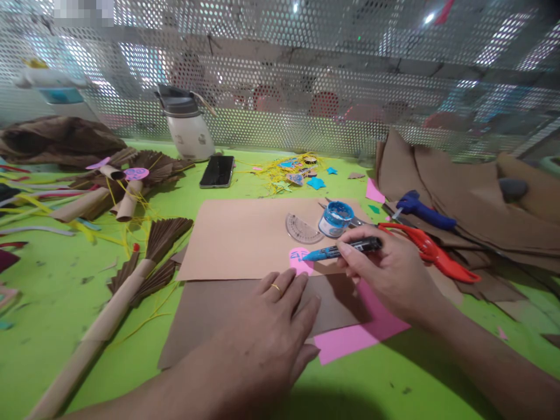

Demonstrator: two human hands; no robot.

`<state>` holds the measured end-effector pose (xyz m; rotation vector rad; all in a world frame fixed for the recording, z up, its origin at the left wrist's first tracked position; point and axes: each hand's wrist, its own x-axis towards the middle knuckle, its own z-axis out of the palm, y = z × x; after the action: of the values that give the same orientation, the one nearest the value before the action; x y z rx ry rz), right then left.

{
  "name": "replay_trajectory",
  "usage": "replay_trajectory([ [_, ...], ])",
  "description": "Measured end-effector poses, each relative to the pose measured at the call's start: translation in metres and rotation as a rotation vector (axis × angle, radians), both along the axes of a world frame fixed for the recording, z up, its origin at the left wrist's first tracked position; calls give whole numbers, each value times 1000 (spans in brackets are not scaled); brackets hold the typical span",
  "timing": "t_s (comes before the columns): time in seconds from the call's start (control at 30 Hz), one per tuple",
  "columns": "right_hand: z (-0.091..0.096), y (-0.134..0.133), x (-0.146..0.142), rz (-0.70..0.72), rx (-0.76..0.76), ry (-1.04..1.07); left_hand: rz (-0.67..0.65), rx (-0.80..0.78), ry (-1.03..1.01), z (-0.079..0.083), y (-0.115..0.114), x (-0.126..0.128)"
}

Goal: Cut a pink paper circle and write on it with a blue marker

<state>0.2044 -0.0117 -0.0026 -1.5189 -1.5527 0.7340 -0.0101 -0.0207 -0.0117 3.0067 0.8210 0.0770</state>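
A blue-tipped marker with a black body is pinched in my right hand. Its tip touches a small pink paper circle that bears blue drawn marks. My left hand lies flat with fingers extended, its fingertips at the lower edge of the circle. Under both is a brown paper sheet, overlapping a darker brown sheet. A clear protractor and an open jar of blue paint sit just beyond the marker. Pink paper shows from beneath the sheets.
Red-handled scissors, a blue glue gun and brown paper pieces lie right. Left are a paper-tube figure and other tube crafts. A phone, a bottle and yellow shreds stand before a perforated screen.
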Motion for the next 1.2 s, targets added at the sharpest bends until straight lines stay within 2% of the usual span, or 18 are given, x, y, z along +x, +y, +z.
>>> replay_trajectory([
  [0.37,-4,1,4,-50,17,72,9,7,30,0,0,1],
  [0.53,-5,1,3,-23,-37,108,14,11,36,1,-2,1],
  [0.8,-5,1,2,25,-19,41,7,-10,43,0,3,1],
  [1.03,-1,0,0,-11,18,-7,12,25,39,2,-2,2],
  [1.2,-2,0,1,-19,-26,75,11,24,36,0,-3,0],
])
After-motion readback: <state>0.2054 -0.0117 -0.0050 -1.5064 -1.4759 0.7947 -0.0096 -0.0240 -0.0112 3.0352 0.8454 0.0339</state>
